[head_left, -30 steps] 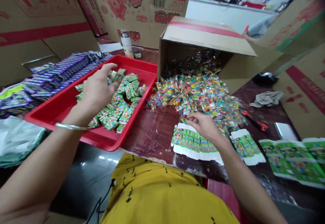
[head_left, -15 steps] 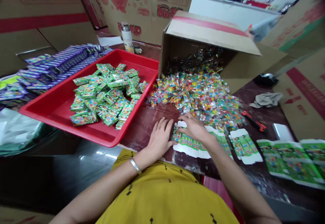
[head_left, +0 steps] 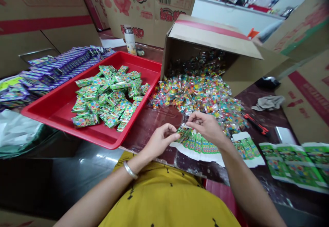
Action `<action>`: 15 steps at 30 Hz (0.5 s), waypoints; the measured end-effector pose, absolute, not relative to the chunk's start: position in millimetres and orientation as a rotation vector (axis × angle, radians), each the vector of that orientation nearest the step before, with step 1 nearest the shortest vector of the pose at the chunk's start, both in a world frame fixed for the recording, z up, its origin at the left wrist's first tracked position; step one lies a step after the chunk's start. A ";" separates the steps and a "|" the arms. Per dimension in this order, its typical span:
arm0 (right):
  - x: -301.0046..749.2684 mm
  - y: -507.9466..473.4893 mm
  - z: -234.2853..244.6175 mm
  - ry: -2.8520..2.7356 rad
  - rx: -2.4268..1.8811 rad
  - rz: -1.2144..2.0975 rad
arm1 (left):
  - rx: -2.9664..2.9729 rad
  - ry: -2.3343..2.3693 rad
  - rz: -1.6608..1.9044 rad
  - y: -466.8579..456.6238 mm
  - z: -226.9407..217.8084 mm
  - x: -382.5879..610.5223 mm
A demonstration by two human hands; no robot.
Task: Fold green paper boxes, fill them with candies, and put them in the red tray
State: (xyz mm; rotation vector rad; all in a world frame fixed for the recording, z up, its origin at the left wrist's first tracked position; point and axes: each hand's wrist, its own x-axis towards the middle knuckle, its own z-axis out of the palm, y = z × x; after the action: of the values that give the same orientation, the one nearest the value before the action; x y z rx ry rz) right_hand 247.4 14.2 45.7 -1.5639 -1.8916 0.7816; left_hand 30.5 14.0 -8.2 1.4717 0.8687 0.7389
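Note:
Both my hands meet over the near table edge and pinch one small flat green carton (head_left: 183,131) between them. My left hand (head_left: 159,140) grips its near end with thumb and fingers; my right hand (head_left: 207,127) holds its far end. Just under them lies a fanned row of flat green cartons (head_left: 199,146). Behind my hands spreads a heap of clear-wrapped coloured candies (head_left: 200,95), spilling from a cardboard box (head_left: 213,36) lying on its side. To the left a red tray (head_left: 60,108) holds several folded green boxes (head_left: 108,95).
Purple packets (head_left: 59,67) are stacked far left. More flat green cartons (head_left: 293,160) lie at the right, with an orange cutter (head_left: 257,124), a grey cloth (head_left: 268,102) and a bottle (head_left: 130,40) at the back. Cardboard boxes wall the table. Another person's arm (head_left: 267,31) shows at the top right.
My left hand left the red tray, came to the near edge beside my right hand, and now both have lifted one flat green carton off the row.

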 end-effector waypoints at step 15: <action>211.9 -37.8 45.3 -1.975 -1.378 0.503 | 0.838 0.399 0.605 12.3 17.4 14.7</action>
State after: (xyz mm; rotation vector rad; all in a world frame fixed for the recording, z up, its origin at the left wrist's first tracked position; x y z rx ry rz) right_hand 211.9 -37.8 45.3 -1.3781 -1.9750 0.5030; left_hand 14.7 12.3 17.4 0.8377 0.3991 0.6053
